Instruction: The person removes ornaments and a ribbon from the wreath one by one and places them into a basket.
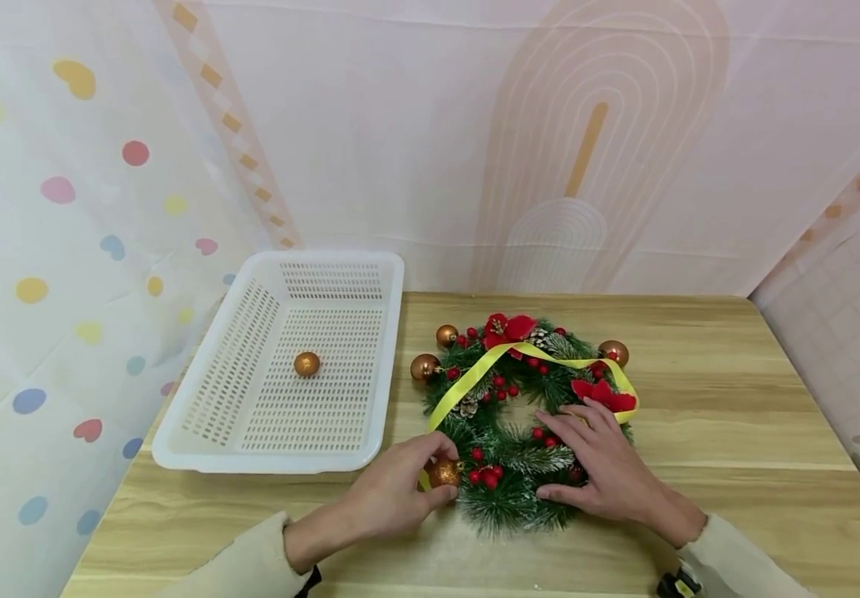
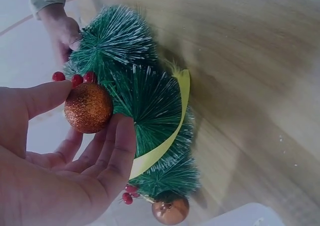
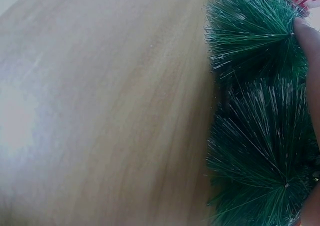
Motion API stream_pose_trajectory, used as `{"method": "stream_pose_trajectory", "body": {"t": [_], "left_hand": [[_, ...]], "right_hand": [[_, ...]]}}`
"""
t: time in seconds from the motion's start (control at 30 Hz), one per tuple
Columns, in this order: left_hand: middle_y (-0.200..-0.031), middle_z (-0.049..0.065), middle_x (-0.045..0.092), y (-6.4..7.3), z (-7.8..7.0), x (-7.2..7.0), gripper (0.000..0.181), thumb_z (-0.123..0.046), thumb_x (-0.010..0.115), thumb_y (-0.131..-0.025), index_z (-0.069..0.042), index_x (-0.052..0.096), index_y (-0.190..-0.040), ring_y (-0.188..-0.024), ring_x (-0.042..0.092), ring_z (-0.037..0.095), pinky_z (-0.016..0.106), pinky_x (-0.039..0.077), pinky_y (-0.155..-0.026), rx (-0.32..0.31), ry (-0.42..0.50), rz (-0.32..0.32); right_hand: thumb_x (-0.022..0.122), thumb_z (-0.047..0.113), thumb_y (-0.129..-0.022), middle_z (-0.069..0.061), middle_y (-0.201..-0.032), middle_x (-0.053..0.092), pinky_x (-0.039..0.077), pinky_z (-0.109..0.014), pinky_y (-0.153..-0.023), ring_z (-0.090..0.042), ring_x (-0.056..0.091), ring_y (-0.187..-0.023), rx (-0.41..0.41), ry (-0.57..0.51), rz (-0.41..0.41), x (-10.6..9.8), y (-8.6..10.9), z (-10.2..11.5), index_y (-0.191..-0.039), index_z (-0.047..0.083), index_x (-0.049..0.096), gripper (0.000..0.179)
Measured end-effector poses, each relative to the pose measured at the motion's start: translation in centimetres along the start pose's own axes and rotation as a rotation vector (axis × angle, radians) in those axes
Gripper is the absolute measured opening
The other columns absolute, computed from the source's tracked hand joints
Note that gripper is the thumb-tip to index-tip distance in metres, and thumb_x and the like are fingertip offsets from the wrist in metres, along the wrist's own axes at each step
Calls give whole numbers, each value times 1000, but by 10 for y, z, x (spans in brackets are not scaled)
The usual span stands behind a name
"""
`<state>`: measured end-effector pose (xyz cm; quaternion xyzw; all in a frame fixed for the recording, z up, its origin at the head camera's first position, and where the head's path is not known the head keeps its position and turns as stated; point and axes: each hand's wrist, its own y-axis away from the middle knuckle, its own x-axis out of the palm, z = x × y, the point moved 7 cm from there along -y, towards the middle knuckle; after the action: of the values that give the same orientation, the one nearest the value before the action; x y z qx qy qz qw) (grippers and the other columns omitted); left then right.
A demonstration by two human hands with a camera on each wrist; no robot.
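A green Christmas wreath [image 1: 508, 490] lies on the table with red berries, red flowers [image 1: 508, 330], pine cones and a yellow ribbon [image 1: 474, 375]. At its near left side my left hand [image 1: 392, 492] pinches a glittery copper bauble [image 2: 89, 108] between thumb and fingers. My right hand [image 1: 612, 469] rests on the near right part of the wreath, its fingers extended toward the central hole and its thumb spread apart. Shiny copper baubles [image 1: 425, 367] hang on the wreath's far left and far right edges. The right wrist view shows mostly green bristles and little of that hand.
To the left of the wreath stands a white perforated plastic basket [image 1: 388, 374] with one copper bauble [image 1: 307, 364] inside. Both are on a wood-grain table [image 1: 714, 399]. A patterned cloth [image 1: 400, 124] hangs behind the table and along its sides.
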<state>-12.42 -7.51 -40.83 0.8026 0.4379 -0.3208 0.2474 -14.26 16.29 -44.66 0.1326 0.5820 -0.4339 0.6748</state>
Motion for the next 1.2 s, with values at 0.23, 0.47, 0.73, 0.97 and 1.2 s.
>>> {"method": "stream_pose_trajectory", "body": {"t": [0.23,0.47,0.73,0.97,1.2], "left_hand": [[-97,-11,63,1,-5,-2,27,-21,76,-87,-21,61,-109,-88,59,7,27,50,-77,21,-11,14],[-97,-10,64,3,-10,0,27,-19,76,-86,-19,61,-108,-83,57,3,23,49,-74,48,-9,56],[-101,-7,65,5,-13,0,26,-19,76,-86,-19,62,-108,-86,59,6,24,48,-73,63,-9,57],[-99,-9,64,5,-15,-2,24,-18,75,-87,-19,62,-107,-86,58,3,23,49,-75,64,1,75],[-99,-10,64,3,-15,-4,24,-20,75,-87,-19,63,-108,-87,58,3,23,49,-77,57,-1,98]], "right_hand": [[69,66,-79,-7,-133,60,21,-59,-109,-34,45,-128,-5,0,-10,-1,1,0,-145,11,49,89],[69,67,-79,-8,-133,60,22,-59,-109,-34,45,-127,-6,11,3,-2,0,1,-145,10,49,89],[66,69,-80,-7,-131,60,25,-54,-110,-31,47,-127,-37,47,57,-6,-5,3,-147,13,47,89],[66,70,-81,-8,-127,64,25,-54,-111,-30,52,-123,-154,74,6,-11,-9,4,-141,10,54,86],[67,65,-83,-6,-130,64,28,-50,-110,-30,53,-125,-236,29,45,-8,-12,0,-136,10,59,77]]}}
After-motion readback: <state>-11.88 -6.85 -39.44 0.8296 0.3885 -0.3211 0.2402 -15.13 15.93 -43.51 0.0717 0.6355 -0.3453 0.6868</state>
